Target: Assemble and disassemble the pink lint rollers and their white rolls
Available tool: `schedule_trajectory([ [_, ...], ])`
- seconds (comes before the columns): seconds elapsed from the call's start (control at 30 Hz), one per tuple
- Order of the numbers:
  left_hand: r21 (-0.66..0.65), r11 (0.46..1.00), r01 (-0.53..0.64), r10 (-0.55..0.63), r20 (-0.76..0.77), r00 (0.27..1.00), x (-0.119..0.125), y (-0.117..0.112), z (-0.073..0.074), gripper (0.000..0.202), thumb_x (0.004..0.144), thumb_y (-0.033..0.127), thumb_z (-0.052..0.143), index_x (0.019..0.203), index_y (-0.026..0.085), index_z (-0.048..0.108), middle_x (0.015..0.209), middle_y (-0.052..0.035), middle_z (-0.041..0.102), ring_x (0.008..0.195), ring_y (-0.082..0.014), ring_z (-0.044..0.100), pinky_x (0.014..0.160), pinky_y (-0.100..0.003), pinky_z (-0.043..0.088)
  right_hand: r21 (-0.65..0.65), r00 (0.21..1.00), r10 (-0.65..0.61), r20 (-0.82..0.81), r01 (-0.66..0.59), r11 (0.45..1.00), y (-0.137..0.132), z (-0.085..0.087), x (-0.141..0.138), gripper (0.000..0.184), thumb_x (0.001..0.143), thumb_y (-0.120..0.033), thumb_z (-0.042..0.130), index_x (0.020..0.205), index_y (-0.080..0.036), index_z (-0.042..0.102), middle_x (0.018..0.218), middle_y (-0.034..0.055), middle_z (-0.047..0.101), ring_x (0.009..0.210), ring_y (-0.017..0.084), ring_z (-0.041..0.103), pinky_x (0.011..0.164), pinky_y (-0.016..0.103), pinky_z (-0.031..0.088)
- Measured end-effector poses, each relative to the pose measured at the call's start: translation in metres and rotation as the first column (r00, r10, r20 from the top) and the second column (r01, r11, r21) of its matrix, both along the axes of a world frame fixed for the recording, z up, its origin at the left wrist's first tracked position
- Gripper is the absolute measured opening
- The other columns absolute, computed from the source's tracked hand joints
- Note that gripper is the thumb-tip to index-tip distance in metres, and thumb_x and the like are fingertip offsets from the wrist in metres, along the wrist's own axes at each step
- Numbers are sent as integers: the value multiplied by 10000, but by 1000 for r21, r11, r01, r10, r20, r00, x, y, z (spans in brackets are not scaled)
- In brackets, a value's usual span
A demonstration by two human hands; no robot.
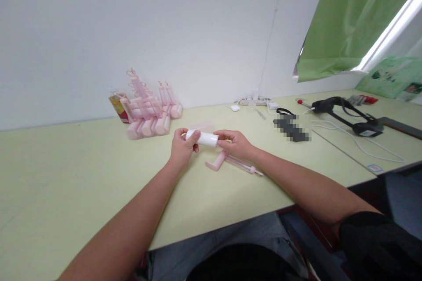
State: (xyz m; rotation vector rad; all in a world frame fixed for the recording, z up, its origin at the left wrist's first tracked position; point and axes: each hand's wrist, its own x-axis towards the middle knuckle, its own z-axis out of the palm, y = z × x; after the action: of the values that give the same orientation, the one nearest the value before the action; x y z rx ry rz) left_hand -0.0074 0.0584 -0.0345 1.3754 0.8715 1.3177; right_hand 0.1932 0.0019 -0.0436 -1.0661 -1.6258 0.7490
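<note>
My left hand (182,147) and my right hand (235,144) hold a white roll (203,138) between them, just above the pale green table (66,175). The left fingers wrap round its left end; the right fingers pinch its right end. Under my right hand a pink lint-roller handle (231,163) lies on the table, and I cannot tell whether that hand touches it. Just behind the roll sits a translucent pink cover (202,125).
A pile of several pink lint rollers (150,112) stands at the back left beside a small carton (118,106). At the back right lie a power strip (255,102), white cables (356,140), a black strap device (349,114) and a green bag (392,77).
</note>
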Motion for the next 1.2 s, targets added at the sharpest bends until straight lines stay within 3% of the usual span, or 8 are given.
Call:
schedule_trajectory([
  [0.33,0,1000,15,-15,20,1000,0,-1,1,522,684,455,763,943,209,383,569,86,540,349,-84,495,308,-161,361,33,999,18,-47,-16,999,5,-7,-3,372,774,-283,622,1123,-155,644,864,18,654,779,147,590,745,272,453],
  [0.57,9,998,54,-55,27,998,-1,-1,1,522,688,452,760,897,224,340,536,107,502,327,-80,471,295,-148,338,65,999,-18,31,16,998,8,-5,-3,357,798,-266,566,1127,-153,646,877,23,670,794,154,594,763,277,450],
  [0.87,-109,993,-44,40,-35,999,5,1,-10,560,676,498,756,866,229,303,605,77,517,404,-120,546,310,-210,432,103,996,-76,45,71,992,18,-20,-1,413,843,-233,501,1244,-189,593,1108,46,671,999,178,604,915,315,435],
  [1.07,-45,996,-83,74,-177,981,0,5,-13,565,654,497,769,865,226,321,661,38,563,517,-196,655,329,-217,450,56,970,-170,171,162,985,21,-25,4,353,809,-245,543,1150,-197,626,921,10,677,817,158,593,759,283,451],
  [1.2,22,993,-115,115,-336,935,-5,4,-13,505,639,481,776,773,207,374,598,34,569,443,-164,616,308,-174,373,43,927,-220,303,217,975,19,-23,5,229,774,-257,592,986,-197,654,799,-11,656,718,145,556,661,259,411],
])
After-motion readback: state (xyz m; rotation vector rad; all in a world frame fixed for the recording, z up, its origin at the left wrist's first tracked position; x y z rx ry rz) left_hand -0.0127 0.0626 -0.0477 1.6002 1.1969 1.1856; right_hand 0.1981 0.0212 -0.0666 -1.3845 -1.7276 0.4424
